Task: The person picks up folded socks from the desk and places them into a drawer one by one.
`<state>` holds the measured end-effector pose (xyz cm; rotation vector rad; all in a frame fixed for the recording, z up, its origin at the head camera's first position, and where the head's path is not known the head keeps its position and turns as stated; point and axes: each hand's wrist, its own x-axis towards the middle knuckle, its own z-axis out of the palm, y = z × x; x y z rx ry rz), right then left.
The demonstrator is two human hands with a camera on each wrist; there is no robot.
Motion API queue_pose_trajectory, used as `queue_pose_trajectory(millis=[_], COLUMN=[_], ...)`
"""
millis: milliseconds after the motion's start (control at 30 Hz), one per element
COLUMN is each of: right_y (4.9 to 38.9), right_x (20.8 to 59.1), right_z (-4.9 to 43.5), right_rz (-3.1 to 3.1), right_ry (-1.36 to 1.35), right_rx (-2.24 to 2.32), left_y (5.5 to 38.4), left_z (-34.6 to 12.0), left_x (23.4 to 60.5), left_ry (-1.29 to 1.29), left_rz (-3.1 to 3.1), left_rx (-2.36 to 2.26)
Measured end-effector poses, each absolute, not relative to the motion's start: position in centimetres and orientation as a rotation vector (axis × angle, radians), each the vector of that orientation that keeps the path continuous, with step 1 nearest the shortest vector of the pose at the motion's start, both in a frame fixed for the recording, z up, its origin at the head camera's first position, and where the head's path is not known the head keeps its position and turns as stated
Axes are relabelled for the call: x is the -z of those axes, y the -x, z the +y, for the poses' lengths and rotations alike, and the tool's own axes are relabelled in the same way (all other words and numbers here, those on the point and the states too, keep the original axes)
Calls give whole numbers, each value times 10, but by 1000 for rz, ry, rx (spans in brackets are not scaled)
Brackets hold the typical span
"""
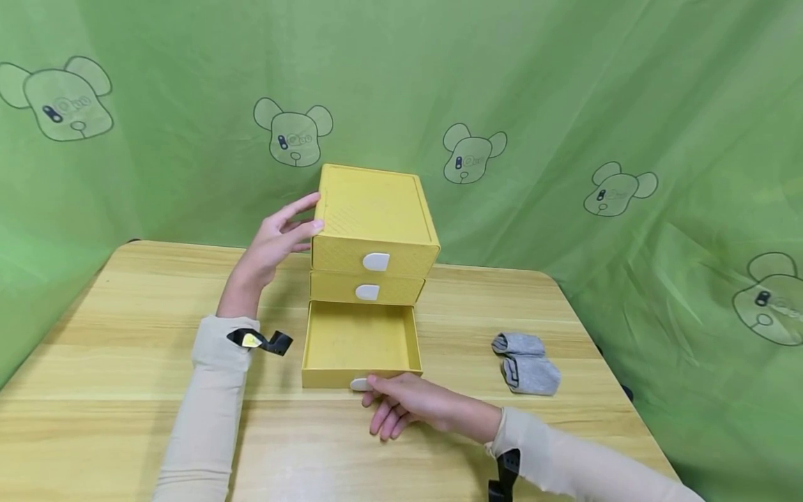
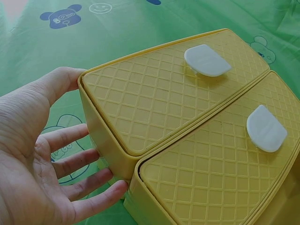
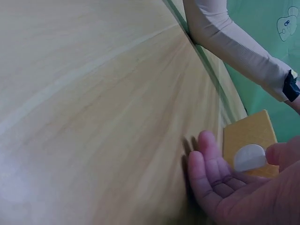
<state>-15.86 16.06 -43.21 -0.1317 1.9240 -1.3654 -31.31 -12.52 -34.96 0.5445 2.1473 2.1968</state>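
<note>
A yellow drawer cabinet [image 1: 376,202] with three stacked drawers stands on the table. The bottom drawer [image 1: 360,338] is pulled out, and its inside shows bare. My left hand [image 1: 272,240] rests against the cabinet's upper left side, thumb by the top front corner and fingers spread along the side wall. At the bottom drawer's front, my right hand [image 1: 408,404] pinches the white handle [image 3: 249,157], thumb above and fingers below it. The upper two drawers, with white handles [image 2: 207,60], are closed. Right of the cabinet lies a pair of folded grey socks [image 1: 530,369].
The pale wooden table [image 1: 113,390] extends to both sides of the cabinet. Behind and around it hangs a green curtain [image 1: 389,70] printed with bear heads. Black wrist bands with cameras [image 1: 260,340] sit over my sleeves.
</note>
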Motion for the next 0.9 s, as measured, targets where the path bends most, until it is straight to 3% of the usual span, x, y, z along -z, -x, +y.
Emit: queue_pose_trajectory(millis=[300, 567, 733, 900], right_y=[166, 194, 215, 235], right_x=[400, 339, 310, 306], right_z=[174, 218, 262, 306], right_rz=[1933, 2046, 2306, 2466], right_ry=[375, 650, 641, 494], right_rx=[1132, 1032, 996, 961], left_y=[313, 313, 314, 314], left_z=[-127, -126, -126, -125], left_x=[349, 350, 350, 350], left_ry=[-547, -551, -550, -551], left_rz=[2147, 2144, 2141, 2143], left_rx=[-2198, -2197, -2201, -2198])
